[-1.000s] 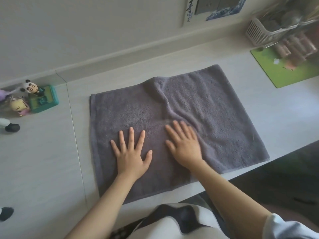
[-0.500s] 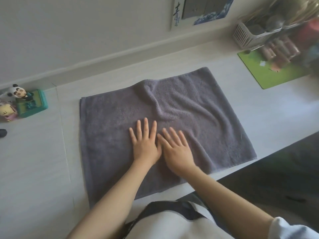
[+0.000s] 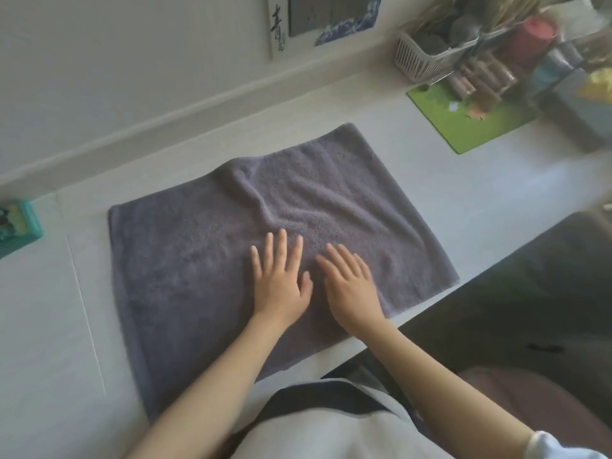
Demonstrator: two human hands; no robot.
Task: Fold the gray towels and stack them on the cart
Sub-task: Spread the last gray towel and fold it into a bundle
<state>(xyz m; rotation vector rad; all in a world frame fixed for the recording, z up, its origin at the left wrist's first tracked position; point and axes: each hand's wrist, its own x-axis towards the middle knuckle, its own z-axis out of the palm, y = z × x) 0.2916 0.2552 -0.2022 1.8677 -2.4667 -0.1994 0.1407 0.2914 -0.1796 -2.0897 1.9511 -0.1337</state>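
A gray towel [image 3: 185,260] lies spread out on the white table [image 3: 49,326], with a raised wrinkle running from its far edge toward the middle. My left hand [image 3: 280,286] lies flat on the towel near its centre, fingers straight and slightly spread. My right hand [image 3: 351,286] presses flat on the towel just to the right of it, the two thumbs almost touching. Neither hand grips the cloth. No cart is in view.
A green mat [image 3: 470,124] with small bottles and a white basket [image 3: 420,61] sits at the back right. A teal toy box [image 3: 16,226] is at the left edge. The table's front edge drops off at the right to a dark floor.
My left hand slid right across the towel to meet my right hand near the middle. The view has drifted right, pushing the toys out of frame at the left.
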